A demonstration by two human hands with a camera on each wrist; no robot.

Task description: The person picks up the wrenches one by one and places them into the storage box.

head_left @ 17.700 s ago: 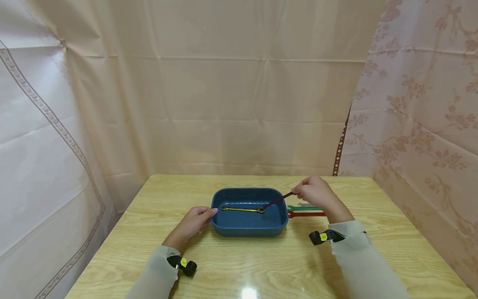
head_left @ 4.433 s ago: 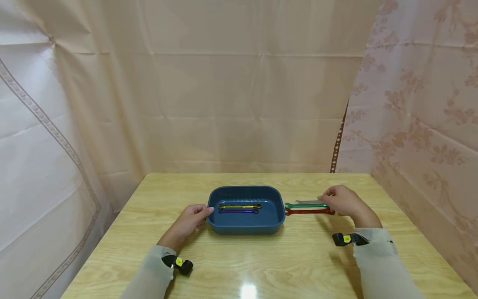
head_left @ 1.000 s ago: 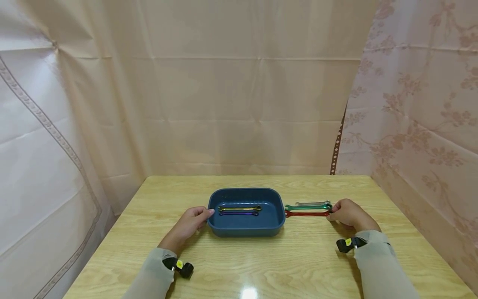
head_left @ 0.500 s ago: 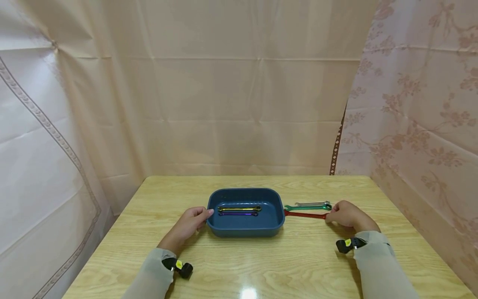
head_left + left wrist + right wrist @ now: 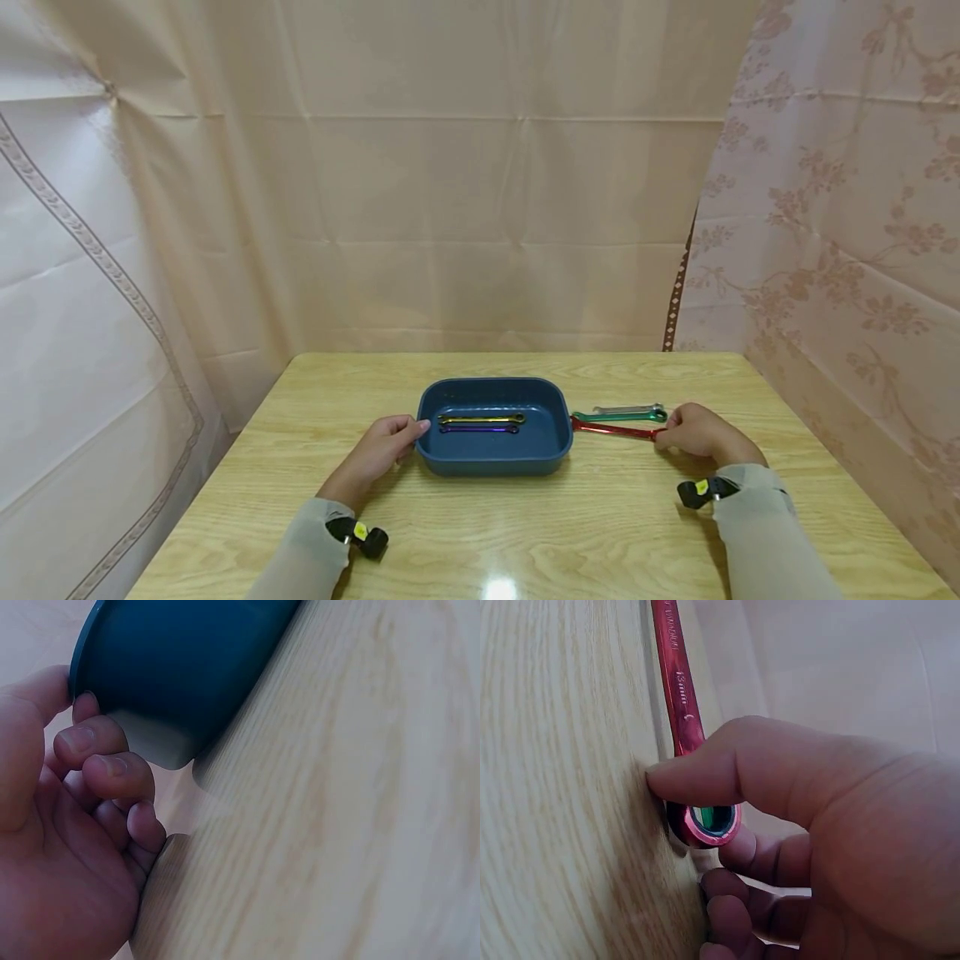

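"Cream curtain (image 5: 465, 183) behind, wood-grained tabletop (image 5: 450, 533) below: that was the stage on my distant feed. And the hands?"

"Both busy! I had the left hand (image 5: 378, 450) pinching the left rim of the blue tray (image 5: 495, 465), thumb at the edge, a fingertip against the outer wall. Across the way, the right hand (image 5: 701, 433) had thumb and forefinger clamped on the ring end of the red wrench (image 5: 615, 430)!"

"Where did that wrench lie?"

"Right of the tray, its far end just beside the wall; touching or not, I couldn't tell. Beyond it came the green wrench (image 5: 618, 416), then the silver wrench (image 5: 628, 409). Inside the tray, the yellow wrench (image 5: 483, 419) and purple wrench (image 5: 480, 429) lay side by side."

"Was the red one lifted?"

"I couldn't call it from those angles."

"And for handling?"

"Stiff metal, I reckoned, modest in weight, hardly fragile, but that polish looked slippery! Pinched at one end, it could have twisted. The ring offered a good edge; mid-shank would have balanced better."
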